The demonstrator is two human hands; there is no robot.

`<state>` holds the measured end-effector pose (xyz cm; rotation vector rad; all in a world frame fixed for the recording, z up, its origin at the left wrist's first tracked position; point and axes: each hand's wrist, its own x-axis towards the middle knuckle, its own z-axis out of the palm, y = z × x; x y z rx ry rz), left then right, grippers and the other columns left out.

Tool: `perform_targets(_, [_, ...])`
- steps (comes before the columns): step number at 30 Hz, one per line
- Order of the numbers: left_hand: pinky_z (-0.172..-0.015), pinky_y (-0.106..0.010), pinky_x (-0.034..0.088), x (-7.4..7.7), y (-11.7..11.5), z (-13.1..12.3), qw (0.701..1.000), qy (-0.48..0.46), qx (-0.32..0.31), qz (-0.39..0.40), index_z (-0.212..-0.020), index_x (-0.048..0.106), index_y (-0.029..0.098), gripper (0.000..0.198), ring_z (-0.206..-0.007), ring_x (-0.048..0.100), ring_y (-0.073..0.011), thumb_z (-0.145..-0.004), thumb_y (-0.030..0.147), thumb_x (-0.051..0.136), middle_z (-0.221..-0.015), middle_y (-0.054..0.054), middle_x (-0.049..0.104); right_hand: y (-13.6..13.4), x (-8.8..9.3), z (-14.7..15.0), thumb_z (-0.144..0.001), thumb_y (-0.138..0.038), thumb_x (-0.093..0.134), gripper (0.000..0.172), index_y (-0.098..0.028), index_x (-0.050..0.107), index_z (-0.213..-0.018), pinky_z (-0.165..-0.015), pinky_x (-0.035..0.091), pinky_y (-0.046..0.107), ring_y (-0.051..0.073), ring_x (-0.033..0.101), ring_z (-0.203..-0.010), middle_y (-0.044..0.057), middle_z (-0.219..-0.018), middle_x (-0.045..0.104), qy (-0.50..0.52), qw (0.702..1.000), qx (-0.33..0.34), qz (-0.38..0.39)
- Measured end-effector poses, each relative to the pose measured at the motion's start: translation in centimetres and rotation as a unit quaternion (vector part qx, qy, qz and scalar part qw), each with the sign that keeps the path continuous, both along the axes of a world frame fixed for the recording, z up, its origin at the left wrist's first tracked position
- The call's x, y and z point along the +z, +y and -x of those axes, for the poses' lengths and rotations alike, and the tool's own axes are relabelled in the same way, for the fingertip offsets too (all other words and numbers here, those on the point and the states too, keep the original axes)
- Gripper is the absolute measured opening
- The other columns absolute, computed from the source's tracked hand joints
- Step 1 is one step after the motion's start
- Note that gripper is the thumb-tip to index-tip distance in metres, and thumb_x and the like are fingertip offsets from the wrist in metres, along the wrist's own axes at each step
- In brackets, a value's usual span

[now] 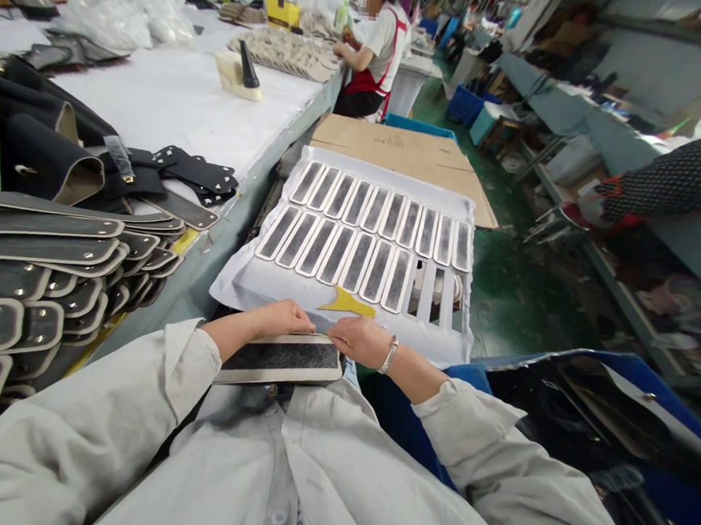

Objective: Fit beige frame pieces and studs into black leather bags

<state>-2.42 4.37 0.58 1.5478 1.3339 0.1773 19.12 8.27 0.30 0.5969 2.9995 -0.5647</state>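
Observation:
A dark rectangular panel with a cream border (282, 357) lies across my lap, close to my body. My left hand (284, 319) is closed at its far edge, fingertips pinched together. At the panel's right end, my right hand (357, 338) grips the far edge with bent fingers; a silver bracelet circles that wrist. Just beyond the hands, a yellow notched piece (348, 302) rests on a white sheet (264, 286). Two rows of similar bordered panels (326, 248) lie on that sheet, and slots are cut through its right side.
Stacked dark strips with metal studs (33, 282) crowd the white table (175, 91) at left. A cream block with a black cone (239, 72) stands farther back. Cardboard (419, 159) lies beyond the sheet. A blue bin (590, 370) is at right. A person (376, 54) sits ahead.

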Motion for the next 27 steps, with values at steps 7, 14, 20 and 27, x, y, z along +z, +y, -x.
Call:
perform_targets(7, [-0.054,-0.021,0.034,0.3,1.0,-0.5,0.999,0.012,-0.029,0.009,-0.072,0.075,0.013,0.025,-0.055,0.046,-0.0122,-0.068,0.031,0.058,-0.054,0.002,0.058,0.1,0.5,0.2,-0.087,-0.02,0.044,0.022,-0.017,0.064,-0.076,-0.066,0.038,0.026,0.015,0.053,-0.07,0.005,-0.073,0.061,-0.008,1.0,0.022,-0.018])
perform_targets(14, [-0.055,-0.021,0.032,0.5,1.4,-0.5,0.998,0.023,-0.052,-0.013,-0.07,0.076,0.015,0.023,-0.054,0.041,-0.0109,-0.068,0.031,0.059,-0.047,0.005,0.051,1.3,1.5,1.6,-0.09,-0.03,0.046,0.035,-0.017,0.064,-0.063,-0.057,0.03,0.024,0.011,0.049,-0.061,0.001,-0.066,0.061,-0.044,0.997,-0.051,0.039])
perform_targets(20, [-0.06,-0.021,0.036,0.1,1.5,-0.5,0.996,0.048,-0.073,-0.021,-0.085,0.076,0.012,0.03,-0.062,0.052,-0.0138,-0.071,0.032,0.058,-0.066,0.0,0.067,3.6,1.6,3.4,-0.081,-0.031,0.06,0.021,-0.017,0.069,-0.068,-0.056,0.033,0.021,0.01,0.052,-0.061,-0.002,-0.063,0.062,-0.11,0.981,-0.052,0.15])
perform_targets(27, [-0.06,-0.022,0.035,-0.4,1.2,-0.7,0.995,0.052,-0.075,-0.04,-0.08,0.076,0.012,0.026,-0.067,0.055,-0.0159,-0.07,0.027,0.058,-0.072,-0.003,0.072,4.7,2.2,5.4,-0.072,-0.031,0.069,0.016,-0.015,0.072,-0.069,-0.055,0.035,0.023,0.012,0.055,-0.061,-0.001,-0.06,0.064,-0.197,0.964,-0.024,0.175])
